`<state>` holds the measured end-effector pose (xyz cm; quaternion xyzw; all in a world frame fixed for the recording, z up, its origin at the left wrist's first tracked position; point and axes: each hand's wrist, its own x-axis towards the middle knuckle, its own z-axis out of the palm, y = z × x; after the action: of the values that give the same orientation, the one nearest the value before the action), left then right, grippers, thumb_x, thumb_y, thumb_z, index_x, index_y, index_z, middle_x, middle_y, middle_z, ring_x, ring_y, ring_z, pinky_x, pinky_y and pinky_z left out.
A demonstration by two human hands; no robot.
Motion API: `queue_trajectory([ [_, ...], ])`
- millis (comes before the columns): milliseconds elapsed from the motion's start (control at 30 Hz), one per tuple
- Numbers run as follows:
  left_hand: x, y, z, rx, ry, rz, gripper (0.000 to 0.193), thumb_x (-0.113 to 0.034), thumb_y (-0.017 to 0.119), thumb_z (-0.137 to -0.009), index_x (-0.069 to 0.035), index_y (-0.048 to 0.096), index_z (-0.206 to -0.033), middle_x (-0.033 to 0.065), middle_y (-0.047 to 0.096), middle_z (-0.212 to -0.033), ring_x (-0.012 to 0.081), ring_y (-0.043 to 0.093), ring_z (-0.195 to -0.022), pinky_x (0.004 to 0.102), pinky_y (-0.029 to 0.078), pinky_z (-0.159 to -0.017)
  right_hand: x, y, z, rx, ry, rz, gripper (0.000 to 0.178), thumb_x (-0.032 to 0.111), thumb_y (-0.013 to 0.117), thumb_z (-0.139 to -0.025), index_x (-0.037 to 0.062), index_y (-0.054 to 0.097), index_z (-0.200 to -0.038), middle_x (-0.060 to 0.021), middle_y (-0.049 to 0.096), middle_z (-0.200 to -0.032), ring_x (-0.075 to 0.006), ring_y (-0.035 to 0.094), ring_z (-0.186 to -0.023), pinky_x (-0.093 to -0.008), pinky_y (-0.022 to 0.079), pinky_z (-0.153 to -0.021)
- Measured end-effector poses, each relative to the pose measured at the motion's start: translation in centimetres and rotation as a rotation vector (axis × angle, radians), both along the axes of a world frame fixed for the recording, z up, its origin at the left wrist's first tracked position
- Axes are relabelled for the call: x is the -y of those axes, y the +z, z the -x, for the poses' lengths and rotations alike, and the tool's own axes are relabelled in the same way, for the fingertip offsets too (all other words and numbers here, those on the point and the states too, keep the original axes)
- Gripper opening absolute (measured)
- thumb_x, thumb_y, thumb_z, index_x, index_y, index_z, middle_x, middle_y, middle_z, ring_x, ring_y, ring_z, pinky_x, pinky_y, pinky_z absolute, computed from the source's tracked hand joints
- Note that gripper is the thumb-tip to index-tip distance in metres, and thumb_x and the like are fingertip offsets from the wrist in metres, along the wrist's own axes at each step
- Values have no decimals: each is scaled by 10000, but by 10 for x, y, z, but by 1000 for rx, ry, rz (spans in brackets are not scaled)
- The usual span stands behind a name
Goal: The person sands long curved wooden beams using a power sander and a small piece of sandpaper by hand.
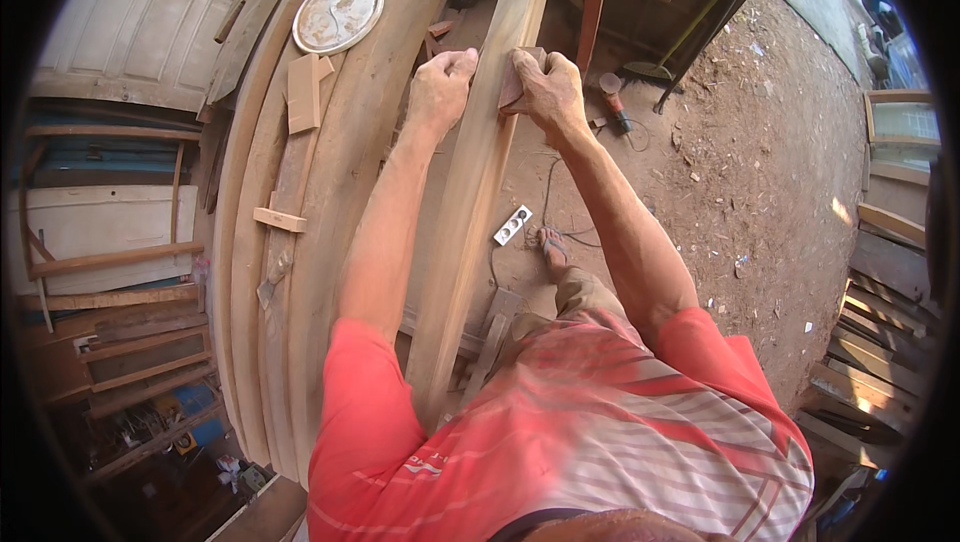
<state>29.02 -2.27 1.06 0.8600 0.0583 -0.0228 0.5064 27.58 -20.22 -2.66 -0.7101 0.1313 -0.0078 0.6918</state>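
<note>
A long wooden beam (pixel 479 157) runs away from me, past the front of my body. On its upper face, toward the right edge, sits a reddish-brown sanding block (pixel 512 99). My right hand (pixel 551 90) is closed around this block, thumb on top. Just left of the beam is my left hand (pixel 442 90), fingers curled in and thumb pointing toward the wood. Its palm is hidden, so whether anything is in it does not show.
Thick boards (pixel 345 172) lie left of me, carrying a round lid (pixel 338 15) and wood offcuts (pixel 304 94). On the dirt floor are a white power strip (pixel 512 226), cables and an orange-and-black power tool (pixel 614 102). Stacked timber (pixel 880 342) stands far right.
</note>
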Motion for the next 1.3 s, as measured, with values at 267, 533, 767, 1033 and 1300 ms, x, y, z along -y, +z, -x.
queue_trajectory([
  [267,2,-10,-36,-91,-56,148,256,-256,718,-1034,-8,754,-985,18,710,-827,91,651,-759,284,564,-707,-1,22,26,-39,33,106,468,382,724,-1001,-67,638,-904,-114,693,-843,-127,628,-803,-335,540,-716],
  [533,-70,-32,-52,213,176,-221,517,-430,592,-1096,31,671,-1317,106,737,-1081,187,699,-981,374,584,-859,29,14,-106,5,48,43,480,356,686,-1002,-122,656,-970,-144,719,-856,-215,755,-780,-349,613,-585],
  [767,-118,3,191,-364,3,-12,781,-609,444,-1106,47,510,-1525,258,618,-1468,359,592,-1381,448,476,-1125,-21,18,69,73,26,102,550,436,711,-978,-109,649,-938,-282,714,-897,-310,718,-880,-438,555,-825],
  [1033,-118,88,486,-708,122,-199,1132,-290,931,-718,13,333,-1629,267,482,-1599,408,467,-1489,494,415,-1200,5,53,3,-37,84,109,392,285,641,-949,-101,707,-928,-195,763,-805,-255,738,-663,-387,596,-712],
  [1300,-110,64,635,-701,258,-377,1019,-287,963,-669,-45,455,-1519,247,613,-1427,428,574,-1356,507,489,-1111,-70,16,276,-8,149,146,524,434,733,-1001,-81,667,-937,-102,685,-846,-142,617,-768,-310,531,-671],
])
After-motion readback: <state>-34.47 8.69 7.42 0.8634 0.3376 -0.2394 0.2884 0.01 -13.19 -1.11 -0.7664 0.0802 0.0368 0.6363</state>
